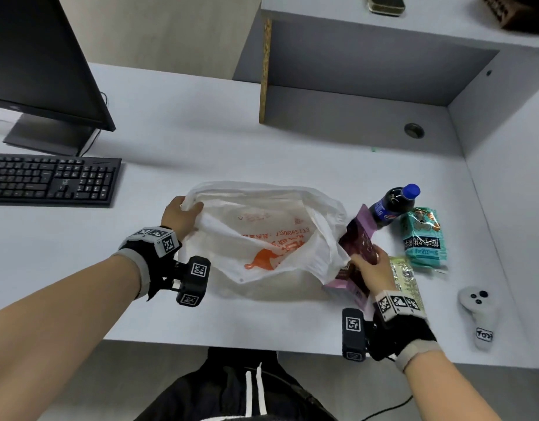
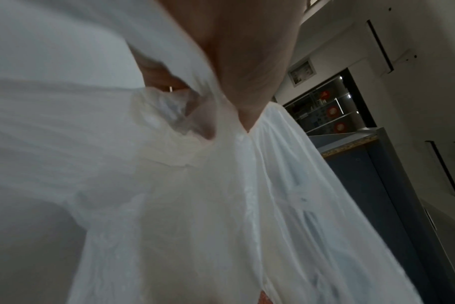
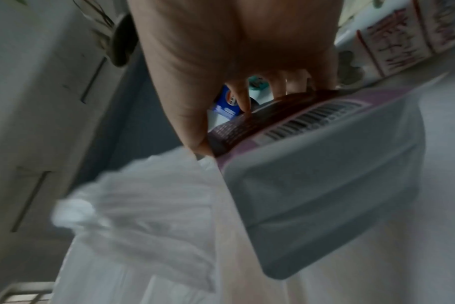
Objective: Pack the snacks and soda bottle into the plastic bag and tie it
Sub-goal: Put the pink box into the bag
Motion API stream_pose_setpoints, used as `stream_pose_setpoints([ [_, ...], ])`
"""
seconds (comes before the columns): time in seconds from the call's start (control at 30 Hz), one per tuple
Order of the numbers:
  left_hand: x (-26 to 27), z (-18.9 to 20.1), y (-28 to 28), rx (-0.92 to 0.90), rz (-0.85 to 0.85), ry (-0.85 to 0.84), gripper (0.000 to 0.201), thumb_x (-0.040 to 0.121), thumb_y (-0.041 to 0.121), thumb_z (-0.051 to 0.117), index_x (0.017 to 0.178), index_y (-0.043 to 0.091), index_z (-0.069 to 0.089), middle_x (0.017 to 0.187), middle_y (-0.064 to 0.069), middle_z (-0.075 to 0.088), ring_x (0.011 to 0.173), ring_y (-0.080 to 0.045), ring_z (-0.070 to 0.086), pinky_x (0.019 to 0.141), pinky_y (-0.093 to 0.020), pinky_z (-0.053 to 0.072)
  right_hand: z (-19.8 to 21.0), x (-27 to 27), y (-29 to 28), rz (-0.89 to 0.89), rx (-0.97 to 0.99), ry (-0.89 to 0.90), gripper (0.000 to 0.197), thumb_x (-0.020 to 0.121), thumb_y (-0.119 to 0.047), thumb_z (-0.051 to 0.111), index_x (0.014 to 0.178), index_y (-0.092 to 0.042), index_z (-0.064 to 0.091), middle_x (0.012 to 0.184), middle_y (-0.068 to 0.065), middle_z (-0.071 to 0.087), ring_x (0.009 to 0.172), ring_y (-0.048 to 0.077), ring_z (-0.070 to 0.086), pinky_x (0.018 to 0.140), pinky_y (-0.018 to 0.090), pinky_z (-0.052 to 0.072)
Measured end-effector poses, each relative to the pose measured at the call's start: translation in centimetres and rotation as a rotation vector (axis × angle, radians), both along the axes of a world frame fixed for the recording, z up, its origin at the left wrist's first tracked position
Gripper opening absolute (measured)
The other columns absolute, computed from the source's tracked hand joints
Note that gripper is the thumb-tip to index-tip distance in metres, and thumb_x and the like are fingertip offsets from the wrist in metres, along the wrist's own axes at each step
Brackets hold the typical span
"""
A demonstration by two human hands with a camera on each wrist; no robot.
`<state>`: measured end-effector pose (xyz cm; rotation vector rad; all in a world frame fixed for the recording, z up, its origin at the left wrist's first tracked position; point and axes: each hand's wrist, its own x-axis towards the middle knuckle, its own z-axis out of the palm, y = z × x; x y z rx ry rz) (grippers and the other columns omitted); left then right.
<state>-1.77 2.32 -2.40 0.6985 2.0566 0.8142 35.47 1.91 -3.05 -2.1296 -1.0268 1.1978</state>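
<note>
At mid-desk lies the white plastic bag, orange print up, mouth gaping. Your left hand pinches its left rim, fingers curled into the film. Your right hand grips a purple snack box (barcode side shows in the right wrist view), tilted against the bag's right edge. Just beyond stands a soda bottle with blue cap, leaning; beside it a teal snack packet, and a pale packet partly under your wrist. Farther out: a keyboard, a monitor, a white controller.
</note>
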Motion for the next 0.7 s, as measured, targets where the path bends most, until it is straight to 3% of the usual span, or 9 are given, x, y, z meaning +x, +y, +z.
stream_pose_setpoints([
  [0.03, 0.1, 0.2, 0.1, 0.009, 0.0, -0.012, 0.036, 0.09, 0.027, 0.053, 0.115, 0.001, 0.052, 0.1, -0.014, 0.054, 0.087, -0.032, 0.055, 0.041, -0.018, 0.05, 0.9, 0.1, 0.3, -0.02, 0.037, 0.073, 0.065, 0.077, -0.014, 0.07, 0.136, -0.015, 0.042, 0.114, 0.007, 0.057, 0.105, 0.026, 0.057, 0.093, 0.037, 0.045],
  [0.07, 0.2, 0.3, 0.3, 0.01, 0.006, -0.019, 0.033, 0.09, 0.027, 0.052, 0.11, 0.001, 0.053, 0.096, -0.013, 0.052, 0.083, -0.031, 0.054, 0.036, -0.019, 0.047, 2.2, 0.0, 0.5, -0.023, 0.088, 0.126, 0.066, 0.078, -0.01, 0.069, 0.138, -0.015, 0.04, 0.113, 0.004, 0.055, 0.102, 0.023, 0.056, 0.089, 0.034, 0.046],
  [0.2, 0.7, 0.8, 0.9, 0.01, 0.021, -0.023, 0.027, 0.091, 0.026, 0.048, 0.105, 0.004, 0.052, 0.093, -0.013, 0.051, 0.077, -0.034, 0.054, 0.027, -0.014, 0.038, 7.7, -0.2, 1.8, -0.003, 0.307, 0.295, 0.062, 0.083, -0.004, 0.064, 0.138, -0.02, 0.039, 0.103, -0.009, 0.058, 0.088, 0.004, 0.058, 0.063, 0.018, 0.051],
  [0.23, 0.8, 0.8, 1.1, 0.011, 0.014, -0.017, 0.028, 0.091, 0.026, 0.047, 0.106, 0.004, 0.052, 0.092, -0.013, 0.051, 0.077, -0.034, 0.055, 0.026, -0.014, 0.037, 9.0, -0.2, 2.1, 0.0, 0.367, 0.33, 0.06, 0.084, -0.004, 0.062, 0.137, -0.021, 0.041, 0.103, -0.01, 0.059, 0.089, 0.004, 0.059, 0.06, 0.016, 0.054],
  [0.33, 1.1, 1.1, 1.1, 0.008, -0.002, -0.011, 0.03, 0.092, 0.027, 0.045, 0.113, 0.006, 0.051, 0.094, -0.012, 0.051, 0.079, -0.033, 0.054, 0.027, -0.018, 0.039, 12.9, -0.5, 2.9, -0.016, 0.543, 0.375, 0.055, 0.084, -0.003, 0.06, 0.133, -0.024, 0.046, 0.109, -0.004, 0.06, 0.094, 0.011, 0.062, 0.064, 0.019, 0.056],
  [0.43, 1.3, 1.0, 1.0, -0.009, -0.019, -0.031, 0.041, 0.092, 0.032, 0.043, 0.124, 0.007, 0.047, 0.102, -0.015, 0.055, 0.076, -0.033, 0.057, 0.039, -0.026, 0.044, 15.7, -1.1, 3.5, -0.007, 0.629, 0.475, 0.049, 0.086, -0.007, 0.055, 0.131, -0.024, 0.049, 0.112, 0.001, 0.061, 0.086, 0.007, 0.064, 0.065, 0.02, 0.054],
  [0.57, 1.7, 0.9, 1.1, -0.012, -0.089, -0.039, 0.042, 0.097, 0.03, 0.034, 0.128, 0.003, 0.043, 0.103, -0.014, 0.05, 0.06, -0.018, 0.049, 0.035, -0.026, 0.043, 16.8, -3.6, 3.4, 0.084, 0.379, 0.762, 0.052, 0.084, -0.029, 0.051, 0.131, -0.008, 0.046, 0.103, 0.012, 0.065, 0.083, 0.025, 0.065, 0.079, 0.041, 0.055],
  [0.63, 1.8, 1.2, 1.2, 0.001, -0.117, -0.028, 0.042, 0.098, 0.026, 0.03, 0.13, 0.004, 0.045, 0.11, -0.013, 0.05, 0.063, -0.011, 0.045, 0.031, -0.013, 0.039, 16.5, -5.6, 2.7, 0.172, 0.147, 0.828, 0.04, 0.086, -0.032, 0.05, 0.113, -0.004, 0.054, 0.08, 0.008, 0.072, 0.065, 0.019, 0.068, 0.066, 0.03, 0.059],
  [0.7, 1.9, 1.6, 1.3, -0.004, -0.123, -0.036, 0.042, 0.098, 0.025, 0.028, 0.131, 0.006, 0.046, 0.113, -0.011, 0.05, 0.067, -0.012, 0.046, 0.032, -0.01, 0.037, 15.4, -7.8, 1.8, 0.275, -0.066, 0.798, 0.025, 0.091, -0.03, 0.045, 0.092, -0.009, 0.058, 0.06, 0.002, 0.071, 0.047, 0.014, 0.065, 0.05, 0.018, 0.054],
])
